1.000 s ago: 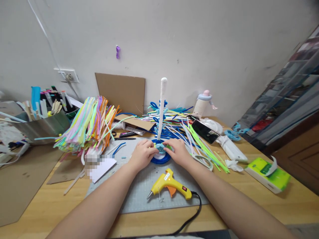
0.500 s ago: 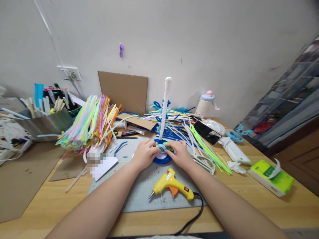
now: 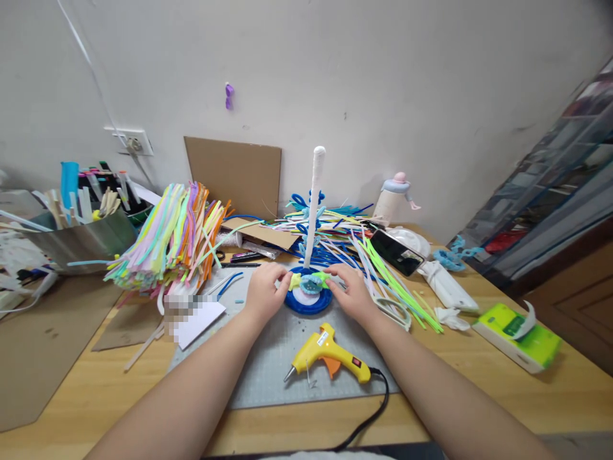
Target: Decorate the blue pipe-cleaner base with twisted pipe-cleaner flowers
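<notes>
A round base (image 3: 309,308) wound in dark blue pipe cleaner, with a white centre, rests on the grey cutting mat (image 3: 268,370). A white-wrapped post (image 3: 314,211) rises behind its middle, with blue looped pipe-cleaner pieces (image 3: 302,228) along it. On the base sit a light blue fuzzy flower-like piece (image 3: 311,285), a yellow piece (image 3: 295,281) and a green piece (image 3: 322,278). My left hand (image 3: 265,291) has its fingers closed at the base's left edge, beside the yellow piece. Closed at the right edge, my right hand (image 3: 352,291) touches near the green piece.
A yellow glue gun (image 3: 330,352) lies on the mat in front, its black cord running to the table edge. Bundled pipe cleaners (image 3: 163,243) stand left; loose green ones (image 3: 407,287) lie right, near scissors (image 3: 393,311), a phone (image 3: 396,251) and a tissue pack (image 3: 520,335).
Both hands have drawn apart from the light blue piece to the sides of the base. That piece, the yellow piece and the white centre now show more fully.
</notes>
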A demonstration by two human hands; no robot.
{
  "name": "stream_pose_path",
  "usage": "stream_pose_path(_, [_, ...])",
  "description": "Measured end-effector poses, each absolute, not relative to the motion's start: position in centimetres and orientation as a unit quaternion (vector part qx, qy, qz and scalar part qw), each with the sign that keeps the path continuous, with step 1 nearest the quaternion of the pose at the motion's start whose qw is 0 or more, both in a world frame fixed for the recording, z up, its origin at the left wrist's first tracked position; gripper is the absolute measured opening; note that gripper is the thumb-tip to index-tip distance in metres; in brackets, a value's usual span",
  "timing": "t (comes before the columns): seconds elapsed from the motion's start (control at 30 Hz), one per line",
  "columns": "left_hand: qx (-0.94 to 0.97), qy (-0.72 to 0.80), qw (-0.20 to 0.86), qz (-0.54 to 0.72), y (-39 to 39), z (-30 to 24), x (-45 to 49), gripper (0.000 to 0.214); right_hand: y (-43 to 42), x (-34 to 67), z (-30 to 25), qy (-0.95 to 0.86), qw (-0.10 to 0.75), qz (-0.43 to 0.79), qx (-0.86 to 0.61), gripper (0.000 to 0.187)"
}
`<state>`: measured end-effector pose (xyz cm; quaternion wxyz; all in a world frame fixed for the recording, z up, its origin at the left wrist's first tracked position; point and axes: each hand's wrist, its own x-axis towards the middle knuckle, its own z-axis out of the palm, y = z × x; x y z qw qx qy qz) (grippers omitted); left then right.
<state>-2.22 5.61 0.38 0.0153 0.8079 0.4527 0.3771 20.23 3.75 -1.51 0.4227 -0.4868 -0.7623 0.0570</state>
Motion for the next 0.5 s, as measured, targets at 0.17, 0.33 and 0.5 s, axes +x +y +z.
stream_pose_path(0.17, [0.843,0.404,0.02,0.355,5.1,0.3,-1.4,0.025,3.2,19.5,-1.1,-0.785,0.4,0.061,-0.47,0.035])
stream_pose_path(0.33, [0.848,0.415,0.026,0.327,4.9,-0.1,-1.1,0.028,2.9,19.0,-0.8,-0.797,0.379,0.072,-0.464,0.043])
stream_pose_path(0.5, [0.853,0.415,0.031,0.315,5.0,-0.2,-1.3,0.022,2.9,19.0,-0.9,-0.805,0.375,0.073,-0.453,0.042])
